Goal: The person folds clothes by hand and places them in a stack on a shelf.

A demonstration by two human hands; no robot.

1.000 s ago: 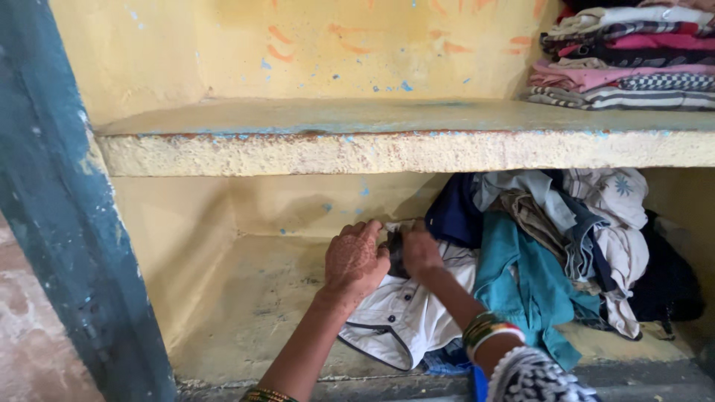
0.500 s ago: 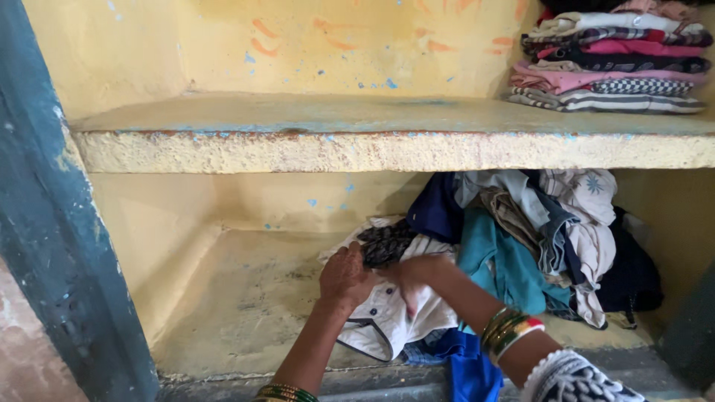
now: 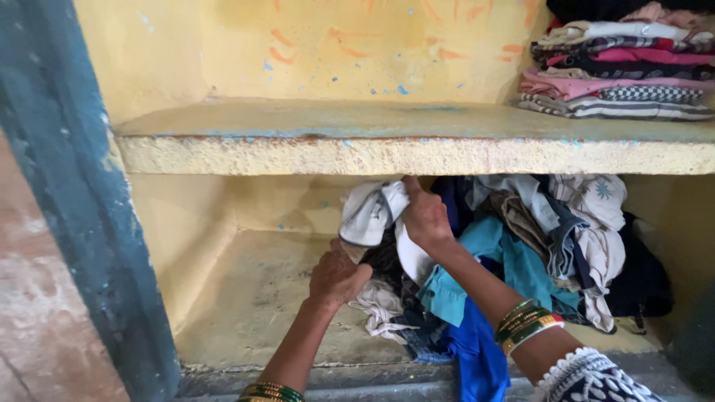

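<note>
Under yellow shelf, hands gripping white garment.

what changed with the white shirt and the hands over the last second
The right hand has gripped the white shirt and lifted it off the lower shelf floor, up toward the shelf slab. The left hand moved down beneath it. The folded stack and the loose clothes pile stayed put.

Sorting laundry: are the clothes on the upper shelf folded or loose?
Folded: the clothes lie in flat, even layers, one stack on the upper shelf.
</note>
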